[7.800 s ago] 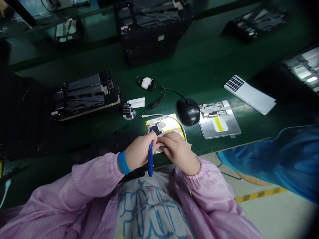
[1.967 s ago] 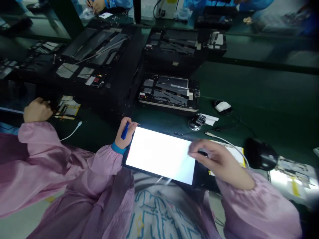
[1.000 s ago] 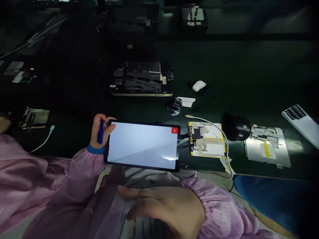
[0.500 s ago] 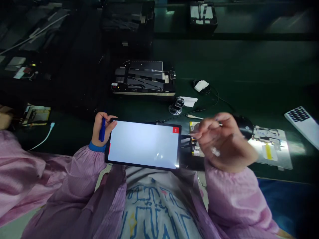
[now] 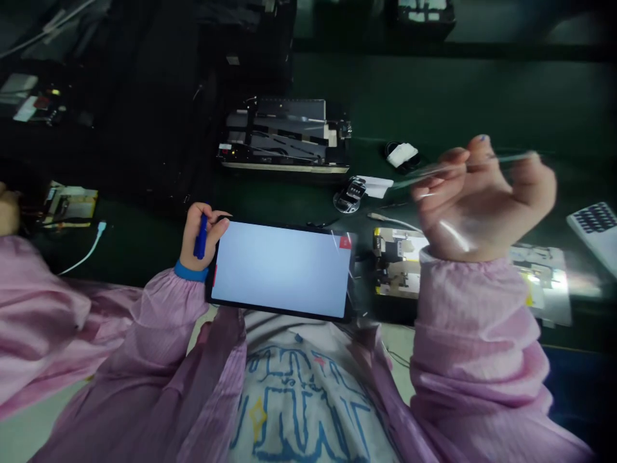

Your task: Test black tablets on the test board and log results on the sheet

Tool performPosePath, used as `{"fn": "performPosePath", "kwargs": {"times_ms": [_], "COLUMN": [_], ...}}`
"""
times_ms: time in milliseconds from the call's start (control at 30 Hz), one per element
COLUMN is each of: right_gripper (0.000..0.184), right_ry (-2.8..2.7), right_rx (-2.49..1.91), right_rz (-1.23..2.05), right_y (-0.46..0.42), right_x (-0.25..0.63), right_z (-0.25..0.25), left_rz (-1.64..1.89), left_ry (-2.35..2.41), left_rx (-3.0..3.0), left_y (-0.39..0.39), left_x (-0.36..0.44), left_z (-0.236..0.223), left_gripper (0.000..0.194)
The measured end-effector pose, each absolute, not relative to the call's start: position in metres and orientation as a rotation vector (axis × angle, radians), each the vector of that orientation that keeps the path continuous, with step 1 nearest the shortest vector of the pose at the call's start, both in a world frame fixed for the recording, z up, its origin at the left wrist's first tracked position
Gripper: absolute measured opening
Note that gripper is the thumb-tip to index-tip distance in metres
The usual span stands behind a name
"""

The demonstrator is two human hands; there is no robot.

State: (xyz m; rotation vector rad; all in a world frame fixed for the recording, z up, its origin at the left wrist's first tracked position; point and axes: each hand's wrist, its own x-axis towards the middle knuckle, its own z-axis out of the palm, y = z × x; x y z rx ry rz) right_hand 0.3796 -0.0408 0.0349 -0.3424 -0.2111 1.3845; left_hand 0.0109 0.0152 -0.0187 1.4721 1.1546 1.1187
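My left hand (image 5: 196, 238) grips the left edge of a tablet (image 5: 282, 270), thumb on its front. The tablet's screen is lit plain white, with a red mark in the upper right corner and another on the left edge. A blue pen (image 5: 201, 238) is tucked in the same hand. To the right of the tablet, my right hand (image 5: 475, 199) is raised palm up above the bench. Its curled fingers hold a clear plastic film (image 5: 453, 235), visible mainly as glints and thin edges across the hand; its full outline is hard to make out.
An opened device stack (image 5: 286, 138) stands behind the tablet. Nearby are a round stand (image 5: 348, 195), a coiled black cable (image 5: 402, 156) and exposed circuit parts (image 5: 398, 260). A white phone-like object (image 5: 595, 231) lies far right. Another person's sleeve (image 5: 38, 308) enters at left.
My right hand has moved up and right, away from the tablet's right edge, with the clear film. The left hand keeps its hold on the tablet and pen. The view has shifted slightly.
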Motion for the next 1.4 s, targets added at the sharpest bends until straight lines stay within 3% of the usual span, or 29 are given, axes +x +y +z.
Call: {"fn": "performPosePath", "kwargs": {"times_ms": [167, 367, 567, 767, 867, 1067, 1267, 1400], "right_gripper": [0.039, 0.012, 0.033, 0.029, 0.031, 0.052, 0.015, 0.010], "right_ry": [0.153, -0.502, -0.791, -1.307, -1.723, -2.434, -2.381, -2.137], "right_rx": [-0.280, -0.813, -0.792, -0.801, -0.955, -1.100, -1.195, -1.311], "right_rz": [1.370, 1.259, 1.254, 1.308, 1.070, 0.475, 0.395, 0.443], "right_y": [-0.055, -0.057, -0.064, -0.089, -0.097, -0.103, -0.118, -0.139], "right_x": [0.367, 0.350, 0.327, 0.293, 0.266, 0.224, 0.257, 0.299], "right_z": [0.037, 0.034, 0.023, 0.021, 0.024, 0.016, 0.008, 0.009], "left_rz": [1.119, 1.107, 1.106, 1.107, 1.108, 1.119, 1.139, 1.136], "left_ry": [1.235, 1.262, 1.238, 1.202, 1.243, 1.250, 1.246, 1.235], "left_rx": [1.489, 1.436, 1.450, 1.430, 1.443, 1.396, 1.365, 1.364], "left_y": [0.013, 0.009, 0.007, 0.006, 0.005, 0.010, 0.013, 0.012], "left_x": [0.013, 0.013, 0.010, 0.010, 0.010, 0.004, 0.002, 0.003], "left_z": [-0.017, -0.016, -0.018, -0.017, -0.015, -0.023, -0.029, -0.026], "left_gripper": [0.038, 0.038, 0.038, 0.038, 0.036, 0.035, 0.030, 0.029]}}
